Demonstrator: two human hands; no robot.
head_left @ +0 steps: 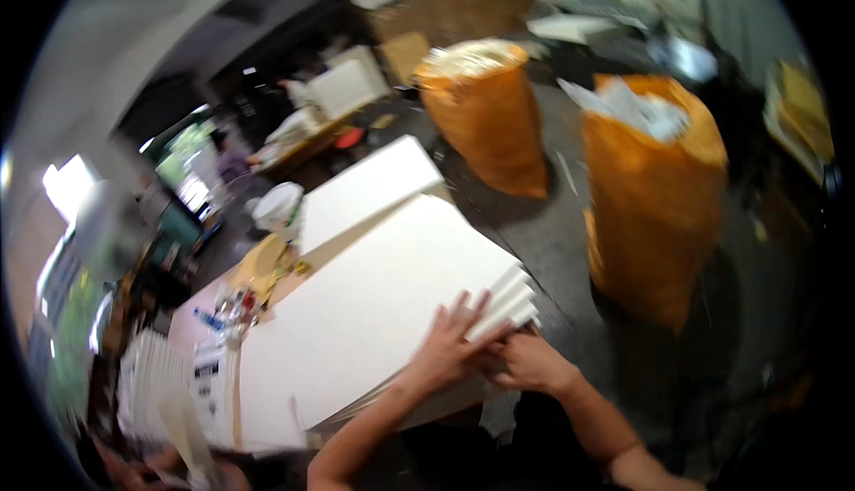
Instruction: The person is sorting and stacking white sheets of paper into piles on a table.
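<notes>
A stack of large white sheets [356, 304], fanned into steps at its right corner, lies on the table in front of me. My left hand [448, 346] rests on the stack near that corner, fingers spread over the top sheet. Just below the fanned edges is my right hand [533, 364], its fingers curled in against the corner and close to my left fingers. Whatever the right fingers pinch is hidden behind the hands. Another white stack [365, 193] lies beyond the first one.
Two tall orange sacks [485, 121], [655, 215] stand on the dark floor to the right. Left of the sheets are small bottles [236, 304], a white bucket [278, 206] and piled papers [151, 384]. Another person's arm [125, 469] shows at lower left; a person [233, 160] is farther back.
</notes>
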